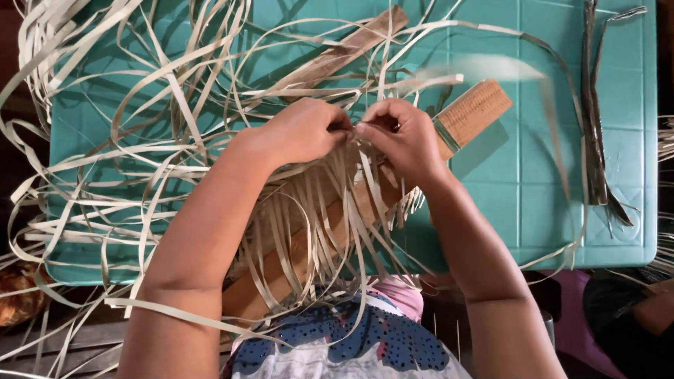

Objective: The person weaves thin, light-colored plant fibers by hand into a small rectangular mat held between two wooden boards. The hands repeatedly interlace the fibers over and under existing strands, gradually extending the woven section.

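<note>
Over teal square-gridded plastic table (pixel 533 175), edges buried in strands, right side bare | left hand (pixel 298 130), right hand (pixel 400 137): fingertips pinched on pale flat weaving strips (pixel 319 196) | draped across tan wooden board (pixel 295 270).

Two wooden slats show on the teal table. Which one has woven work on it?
The slat running under both hands, from the lap up to the right: its far end carries a tan woven band. The other slat, farther away at top centre, is bare wood under loose strips.

You're working over a teal plastic tabletop (pixel 562 175) with a moulded grid, dark floor (pixel 14 154) round it, light throwing sharp shadows across.
</note>
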